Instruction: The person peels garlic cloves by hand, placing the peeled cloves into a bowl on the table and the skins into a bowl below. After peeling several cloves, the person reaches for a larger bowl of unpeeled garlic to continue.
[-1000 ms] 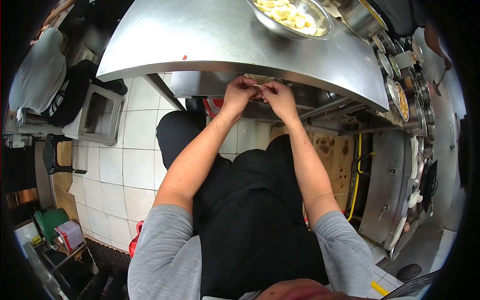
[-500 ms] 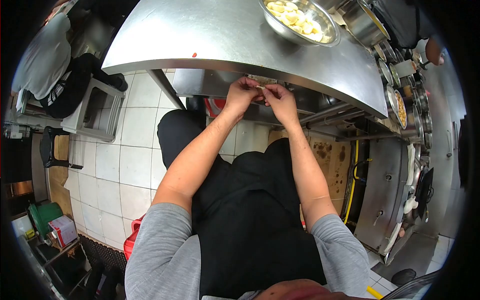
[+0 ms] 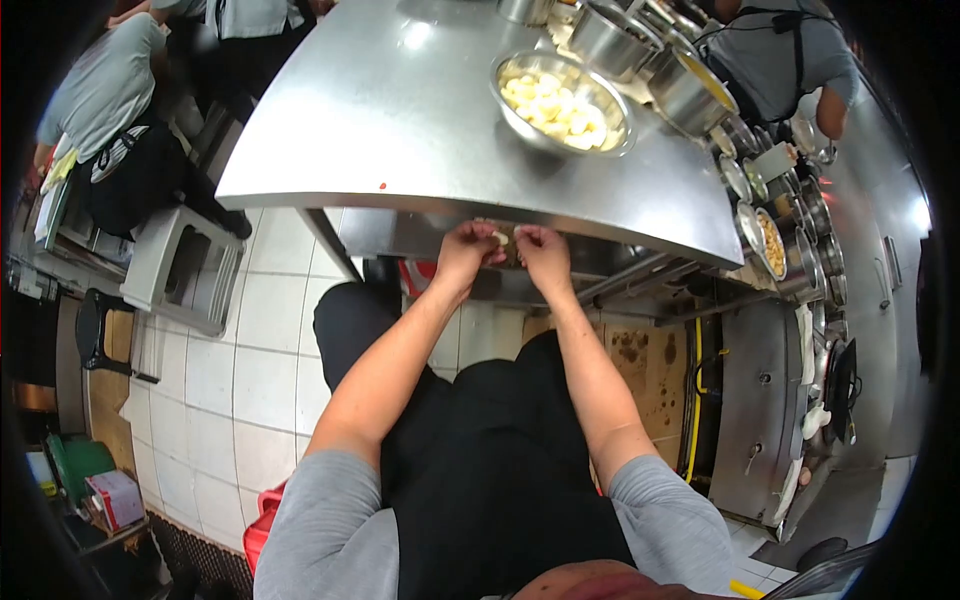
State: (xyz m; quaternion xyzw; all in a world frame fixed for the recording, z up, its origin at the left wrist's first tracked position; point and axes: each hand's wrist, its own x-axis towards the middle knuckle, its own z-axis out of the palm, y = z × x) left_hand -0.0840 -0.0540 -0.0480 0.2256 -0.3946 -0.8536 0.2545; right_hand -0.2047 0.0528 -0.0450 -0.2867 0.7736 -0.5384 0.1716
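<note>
My left hand (image 3: 468, 255) is closed in a pinch on a small pale piece that looks like a garlic clove (image 3: 502, 240). Close beside it, my right hand (image 3: 543, 258) has its fingertips pressed together; what they hold, if anything, is too small to make out. Both hands are just below the front edge of the steel table (image 3: 340, 120). On the tabletop beyond them stands a metal bowl (image 3: 505, 118) filled with pale yellow peeled pieces (image 3: 560, 108).
Metal pots (image 3: 690, 90) stand at the table's right end, beside several small containers with food. A red scrap (image 3: 383, 186) lies near the front edge. A grey stool (image 3: 180, 270) and a person (image 3: 105, 80) are at left; another person (image 3: 785, 55) is at upper right.
My view has tilted up, so the table and bowl appear lower. My hands have moved slightly apart, and the pale piece now sits in my left fingers.
</note>
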